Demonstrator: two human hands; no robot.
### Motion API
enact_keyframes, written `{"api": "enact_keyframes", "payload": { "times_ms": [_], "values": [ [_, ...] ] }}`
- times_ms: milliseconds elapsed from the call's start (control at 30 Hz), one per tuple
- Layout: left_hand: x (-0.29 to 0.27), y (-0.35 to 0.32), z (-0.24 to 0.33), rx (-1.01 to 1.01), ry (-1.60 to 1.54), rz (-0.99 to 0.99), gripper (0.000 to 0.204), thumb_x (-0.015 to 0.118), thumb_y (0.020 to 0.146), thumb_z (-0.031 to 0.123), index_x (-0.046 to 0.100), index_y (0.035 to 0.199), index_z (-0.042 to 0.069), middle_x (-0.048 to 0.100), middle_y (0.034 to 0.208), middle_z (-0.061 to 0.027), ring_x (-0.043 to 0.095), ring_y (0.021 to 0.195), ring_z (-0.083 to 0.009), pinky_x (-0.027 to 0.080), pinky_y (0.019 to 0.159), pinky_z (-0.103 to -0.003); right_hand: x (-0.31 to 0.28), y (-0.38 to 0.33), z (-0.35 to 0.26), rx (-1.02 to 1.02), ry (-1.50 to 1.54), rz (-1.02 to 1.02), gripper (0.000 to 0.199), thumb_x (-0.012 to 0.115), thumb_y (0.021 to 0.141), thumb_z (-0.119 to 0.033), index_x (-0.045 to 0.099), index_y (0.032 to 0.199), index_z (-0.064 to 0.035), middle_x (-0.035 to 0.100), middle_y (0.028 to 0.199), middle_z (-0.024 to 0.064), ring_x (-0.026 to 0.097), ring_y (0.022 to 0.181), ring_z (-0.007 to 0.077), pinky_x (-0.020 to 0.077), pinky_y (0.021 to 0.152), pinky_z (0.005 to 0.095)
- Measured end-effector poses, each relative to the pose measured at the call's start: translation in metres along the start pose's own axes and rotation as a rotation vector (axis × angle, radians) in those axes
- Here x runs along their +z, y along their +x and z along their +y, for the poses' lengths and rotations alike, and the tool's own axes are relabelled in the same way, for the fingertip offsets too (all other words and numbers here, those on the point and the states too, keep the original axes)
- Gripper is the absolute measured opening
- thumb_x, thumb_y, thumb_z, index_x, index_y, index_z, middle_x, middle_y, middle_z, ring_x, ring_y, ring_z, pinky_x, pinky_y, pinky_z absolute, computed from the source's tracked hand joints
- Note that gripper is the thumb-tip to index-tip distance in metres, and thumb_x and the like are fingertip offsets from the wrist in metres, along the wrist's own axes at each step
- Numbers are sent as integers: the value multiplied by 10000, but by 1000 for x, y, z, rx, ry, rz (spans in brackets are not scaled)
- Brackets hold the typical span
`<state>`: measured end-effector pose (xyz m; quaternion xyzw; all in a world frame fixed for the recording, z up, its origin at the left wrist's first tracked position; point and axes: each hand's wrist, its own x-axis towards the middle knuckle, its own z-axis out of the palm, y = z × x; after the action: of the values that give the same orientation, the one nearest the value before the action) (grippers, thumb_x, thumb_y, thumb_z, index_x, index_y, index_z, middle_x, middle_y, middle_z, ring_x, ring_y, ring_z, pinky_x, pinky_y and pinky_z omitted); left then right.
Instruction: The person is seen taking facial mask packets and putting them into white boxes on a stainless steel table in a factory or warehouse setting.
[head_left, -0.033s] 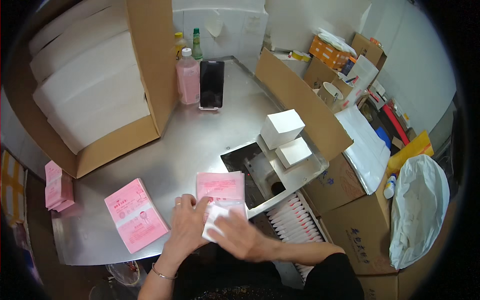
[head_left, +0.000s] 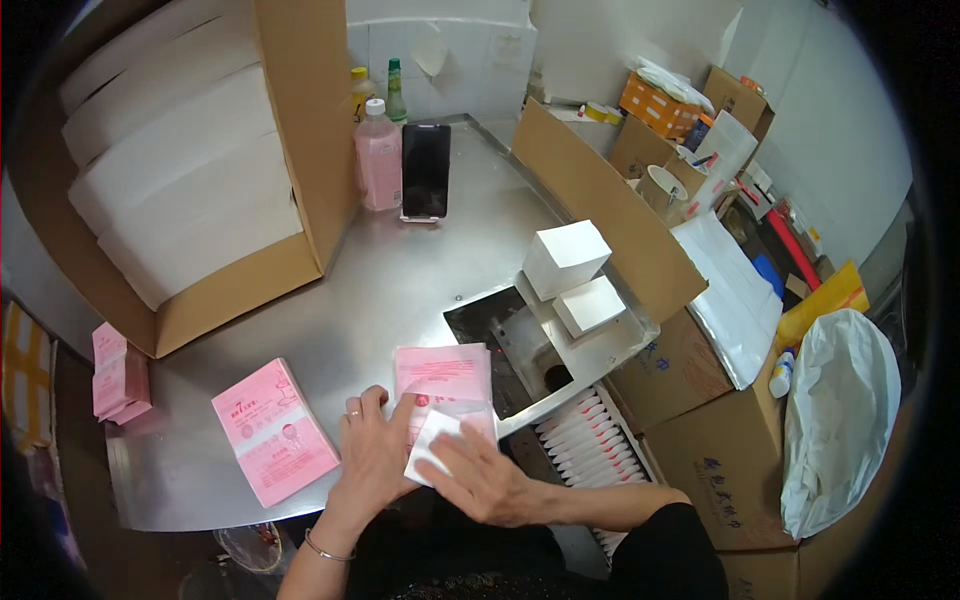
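A pile of pink printed plastic packets [head_left: 445, 368] lies on the metal table in front of me. Against its left side, my left hand [head_left: 375, 445] has curled fingers, with the thumb pinching the top packet's edge. My right hand [head_left: 490, 475] holds a folded white tissue [head_left: 430, 440] over the near part of this pile, thumb on one side and fingers on the other. The tissue partly covers the packet. What lies under both palms is hidden. To the left is a banded stack of similar pink packets [head_left: 275, 430].
A large carton [head_left: 235, 285] of white stacks stands at the far left, near a bundle of pink packets [head_left: 120, 375]. Farther back are a pink bottle [head_left: 378, 160] and a phone [head_left: 426, 172]. Two white tissue blocks [head_left: 566, 258] sit beside a rectangular table opening [head_left: 510, 345].
My right hand, blurred a moment ago, now shows sharply over the tissue. The whole view has shifted very slightly; the table's things stay in place.
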<state>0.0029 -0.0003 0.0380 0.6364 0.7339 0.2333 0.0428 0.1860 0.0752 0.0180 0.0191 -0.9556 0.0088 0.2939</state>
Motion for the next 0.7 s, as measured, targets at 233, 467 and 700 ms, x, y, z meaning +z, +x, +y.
{"api": "enact_keyframes", "payload": {
  "times_ms": [233, 467, 700],
  "values": [
    [24, -6, 25, 20, 123, 173, 749, 724, 808, 252, 442, 1441, -33, 604, 1206, -166, 538, 1093, -333, 405, 853, -431, 47, 53, 77, 485, -62, -372, 295, 567, 869, -136, 647, 1129, -23, 641, 1061, 158, 616, 1044, 334, 287, 1061, 722],
    [19, -6, 27, 54, 130, 158, 664, 695, 851, 244, 476, 1423, -14, 624, 1244, -150, 538, 1113, -340, 387, 860, -426, 29, -14, 147, 865, 101, -422, 224, 565, 851, -103, 674, 1035, -36, 692, 830, 201, 673, 802, 426, 556, 789, 491],
    [4, 9, 24, -1, 30, 396, 477, 688, 825, 102, 573, 1284, 42, 587, 1168, -177, 485, 1082, -362, 345, 935, -496, -39, -20, 144, 638, -634, 222, 133, 670, 823, -159, 693, 784, -34, 660, 889, 160, 640, 938, 334, 474, 880, 450]
  ]
}}
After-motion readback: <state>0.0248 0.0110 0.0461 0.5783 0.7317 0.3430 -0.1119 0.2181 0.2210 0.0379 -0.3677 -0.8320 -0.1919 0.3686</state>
